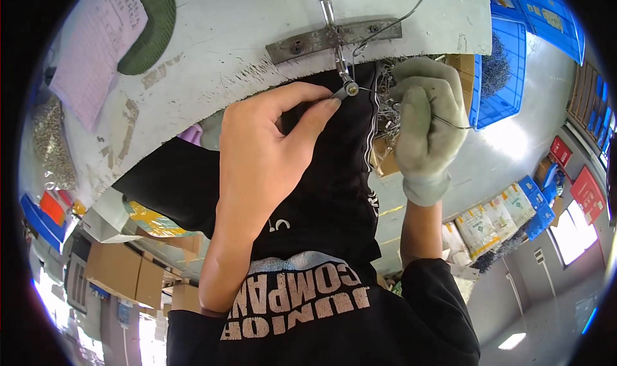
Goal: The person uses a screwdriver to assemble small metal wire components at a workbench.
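Observation:
My bare left hand [270,134] pinches a small dark grey metal tab [340,95] between thumb and forefinger. The tab sits against the round tip [351,89] of a silver metal rod [326,9] that reaches over the bench edge. My right hand [429,118], in a pale grey work glove, is closed around a thin metal wire. One end of the wire [456,125] sticks out on the glove's right side, while a thin stretch runs from the rod tip toward the glove. Another bent wire [392,24] rises beside the rod.
A dark metal bar [289,46] is screwed to the worn white bench [212,38] under the rod. A box of tangled metal pieces [387,112] lies below the bench edge. Blue crates [504,102] stand at right. Paper [96,51] and a green pad [151,28] lie at left.

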`<control>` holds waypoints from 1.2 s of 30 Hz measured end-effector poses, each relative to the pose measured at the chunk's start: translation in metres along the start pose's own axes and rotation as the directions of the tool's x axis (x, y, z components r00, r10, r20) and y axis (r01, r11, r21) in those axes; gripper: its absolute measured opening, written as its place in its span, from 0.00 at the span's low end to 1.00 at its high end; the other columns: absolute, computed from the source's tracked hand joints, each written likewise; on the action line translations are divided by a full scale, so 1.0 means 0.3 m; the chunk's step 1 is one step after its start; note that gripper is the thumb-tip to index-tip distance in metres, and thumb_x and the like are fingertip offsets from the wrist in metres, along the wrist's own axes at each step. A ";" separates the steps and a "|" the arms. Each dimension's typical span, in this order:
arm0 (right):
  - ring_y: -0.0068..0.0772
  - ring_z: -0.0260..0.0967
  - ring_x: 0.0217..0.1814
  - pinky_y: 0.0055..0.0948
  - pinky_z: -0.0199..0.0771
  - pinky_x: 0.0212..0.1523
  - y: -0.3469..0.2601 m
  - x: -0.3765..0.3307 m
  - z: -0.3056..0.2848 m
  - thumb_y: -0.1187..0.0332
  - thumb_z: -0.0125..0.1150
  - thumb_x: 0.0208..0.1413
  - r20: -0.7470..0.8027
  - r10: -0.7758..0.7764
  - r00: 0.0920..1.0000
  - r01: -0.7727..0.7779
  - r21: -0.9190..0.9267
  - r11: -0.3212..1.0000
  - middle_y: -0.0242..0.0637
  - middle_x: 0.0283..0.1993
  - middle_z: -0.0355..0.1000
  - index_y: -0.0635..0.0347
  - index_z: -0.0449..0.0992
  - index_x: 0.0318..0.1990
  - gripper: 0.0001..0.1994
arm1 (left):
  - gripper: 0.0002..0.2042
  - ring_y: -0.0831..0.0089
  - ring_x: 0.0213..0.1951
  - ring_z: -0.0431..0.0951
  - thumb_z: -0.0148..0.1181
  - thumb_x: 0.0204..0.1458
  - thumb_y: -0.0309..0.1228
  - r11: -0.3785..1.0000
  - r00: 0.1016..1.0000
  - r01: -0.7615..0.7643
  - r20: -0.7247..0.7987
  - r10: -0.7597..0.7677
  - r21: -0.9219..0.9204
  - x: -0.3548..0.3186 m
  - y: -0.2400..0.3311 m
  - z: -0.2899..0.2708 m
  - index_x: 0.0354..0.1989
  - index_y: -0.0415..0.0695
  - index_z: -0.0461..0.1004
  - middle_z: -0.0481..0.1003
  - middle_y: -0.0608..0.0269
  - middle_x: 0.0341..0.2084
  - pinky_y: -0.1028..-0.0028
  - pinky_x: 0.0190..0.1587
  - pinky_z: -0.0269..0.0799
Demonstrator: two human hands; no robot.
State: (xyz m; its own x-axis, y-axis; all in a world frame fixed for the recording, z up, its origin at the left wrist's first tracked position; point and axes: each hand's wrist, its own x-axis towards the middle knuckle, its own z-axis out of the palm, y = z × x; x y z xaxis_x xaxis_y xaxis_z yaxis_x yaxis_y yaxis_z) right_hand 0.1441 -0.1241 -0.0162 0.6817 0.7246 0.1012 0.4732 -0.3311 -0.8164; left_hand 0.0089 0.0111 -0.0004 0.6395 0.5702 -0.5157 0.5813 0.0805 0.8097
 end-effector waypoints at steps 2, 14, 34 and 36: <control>0.34 0.75 0.42 0.28 0.75 0.42 0.026 -0.009 0.050 0.84 0.49 0.53 -0.164 -0.045 0.985 0.068 0.137 0.988 0.47 0.41 0.75 0.69 0.74 0.38 0.08 | 0.07 0.90 0.17 0.56 0.68 0.52 0.25 1.000 1.000 0.019 0.005 -0.019 -0.004 0.001 0.005 0.003 0.39 0.39 0.84 0.71 0.75 0.17 0.81 0.20 0.48; 0.33 0.71 0.32 0.28 0.74 0.34 -0.019 0.016 0.166 0.86 0.43 0.52 -0.320 -0.235 0.918 0.368 0.464 0.806 0.49 0.34 0.73 0.71 0.71 0.39 0.11 | 0.08 0.84 0.17 0.62 0.66 0.52 0.28 0.996 0.998 0.058 0.006 -0.059 0.069 -0.010 0.011 -0.018 0.38 0.39 0.83 0.77 0.64 0.19 0.78 0.21 0.57; 0.34 0.64 0.18 0.30 0.61 0.18 -0.002 0.011 0.185 0.56 0.50 0.63 -0.351 -0.293 0.889 0.428 0.411 0.805 0.35 0.23 0.69 0.59 0.75 0.32 0.17 | 0.07 0.89 0.19 0.58 0.67 0.54 0.25 0.997 0.999 -0.038 0.001 0.038 0.073 -0.012 0.010 -0.008 0.41 0.39 0.83 0.74 0.75 0.19 0.81 0.21 0.51; 0.35 0.64 0.18 0.30 0.61 0.18 -0.001 0.005 0.193 0.59 0.53 0.59 -0.377 -0.316 0.870 0.454 0.369 0.811 0.35 0.23 0.68 0.59 0.73 0.31 0.13 | 0.07 0.89 0.19 0.58 0.67 0.54 0.25 0.996 0.999 -0.039 0.010 0.039 0.080 -0.011 0.009 -0.011 0.41 0.39 0.83 0.74 0.75 0.19 0.81 0.21 0.51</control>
State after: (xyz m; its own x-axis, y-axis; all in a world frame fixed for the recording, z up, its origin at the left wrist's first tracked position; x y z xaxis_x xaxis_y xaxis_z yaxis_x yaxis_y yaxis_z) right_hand 0.1127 -0.0880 -0.0487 0.6542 0.5076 0.5607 0.4875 0.2839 -0.8257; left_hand 0.0067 0.0121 0.0043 0.6666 0.5644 -0.4869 0.5940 -0.0077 0.8044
